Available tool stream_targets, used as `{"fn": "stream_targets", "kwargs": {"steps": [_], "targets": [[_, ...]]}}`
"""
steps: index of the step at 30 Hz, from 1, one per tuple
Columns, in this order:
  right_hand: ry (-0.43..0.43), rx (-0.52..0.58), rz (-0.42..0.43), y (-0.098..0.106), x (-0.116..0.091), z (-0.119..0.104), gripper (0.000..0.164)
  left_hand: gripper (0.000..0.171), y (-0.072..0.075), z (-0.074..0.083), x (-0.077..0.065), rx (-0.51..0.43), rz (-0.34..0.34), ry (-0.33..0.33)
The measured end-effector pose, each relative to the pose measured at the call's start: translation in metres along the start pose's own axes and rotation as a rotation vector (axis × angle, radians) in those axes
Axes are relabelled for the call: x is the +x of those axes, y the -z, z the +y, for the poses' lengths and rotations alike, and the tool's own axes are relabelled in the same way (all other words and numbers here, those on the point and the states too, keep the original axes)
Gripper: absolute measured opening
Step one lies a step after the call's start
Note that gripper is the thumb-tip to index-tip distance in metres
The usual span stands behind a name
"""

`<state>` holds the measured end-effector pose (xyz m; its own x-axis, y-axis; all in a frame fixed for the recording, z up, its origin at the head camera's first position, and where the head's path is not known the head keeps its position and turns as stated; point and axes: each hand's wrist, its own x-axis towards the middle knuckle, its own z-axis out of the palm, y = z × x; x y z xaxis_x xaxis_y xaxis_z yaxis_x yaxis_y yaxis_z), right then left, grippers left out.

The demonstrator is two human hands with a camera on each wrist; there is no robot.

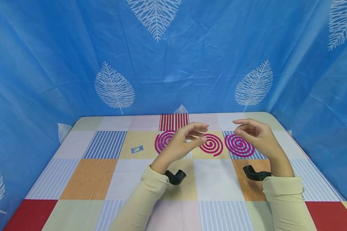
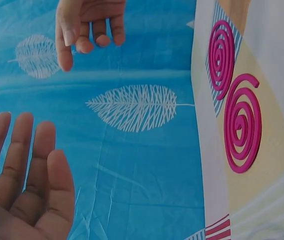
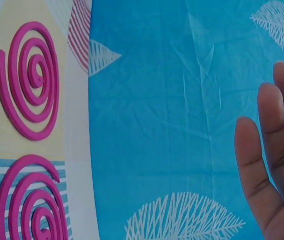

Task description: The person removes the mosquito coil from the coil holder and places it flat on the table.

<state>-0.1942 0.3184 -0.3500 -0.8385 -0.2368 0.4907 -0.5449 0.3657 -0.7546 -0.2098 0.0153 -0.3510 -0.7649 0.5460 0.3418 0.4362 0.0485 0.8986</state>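
Observation:
Three magenta spiral coils lie flat in a row across the far part of the table. The left coil [image 1: 161,143] is partly covered by my left hand [image 1: 185,141] in the head view. Beside that hand's fingertips shows the middle coil [image 1: 210,144]. My right hand [image 1: 255,133] is raised next to the right coil [image 1: 239,146], overlapping its edge in the head view. Both hands face each other in the air, fingers relaxed and loosely bent, holding nothing. In the right wrist view, two coils [image 3: 52,80] show at the left, apart from the fingers [image 3: 249,155].
A small blue and yellow rectangular piece [image 1: 137,149] lies on the left of the patchwork tablecloth [image 1: 214,179]. Blue curtains [image 1: 185,73] with white leaf prints enclose the table at the back and both sides. A black wrist camera [image 1: 175,177] sits on each wrist.

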Motion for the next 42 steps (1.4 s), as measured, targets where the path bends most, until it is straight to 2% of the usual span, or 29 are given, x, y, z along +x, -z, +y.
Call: {"fn": "stream_targets", "kwargs": {"steps": [9,16,26,38,42], "targets": [[-0.004,-0.016,-0.037,-0.004,0.001,-0.003,0.047,0.044,0.01,-0.002,-0.002,0.011,0.009,-0.007],[-0.027,-0.065,-0.063,-0.008,0.002,-0.004,0.041,0.042,0.019,-0.002,-0.003,0.022,0.009,-0.021],[-0.003,-0.032,-0.111,-0.012,0.004,-0.007,0.042,0.043,0.038,-0.003,-0.007,0.031,0.069,-0.011],[0.001,-0.041,-0.149,-0.019,0.006,-0.016,0.044,0.044,0.054,-0.003,-0.011,0.032,0.053,0.05],[0.009,-0.04,-0.159,-0.023,0.007,-0.016,0.044,0.044,0.061,-0.005,-0.013,0.041,0.069,0.055]]}}
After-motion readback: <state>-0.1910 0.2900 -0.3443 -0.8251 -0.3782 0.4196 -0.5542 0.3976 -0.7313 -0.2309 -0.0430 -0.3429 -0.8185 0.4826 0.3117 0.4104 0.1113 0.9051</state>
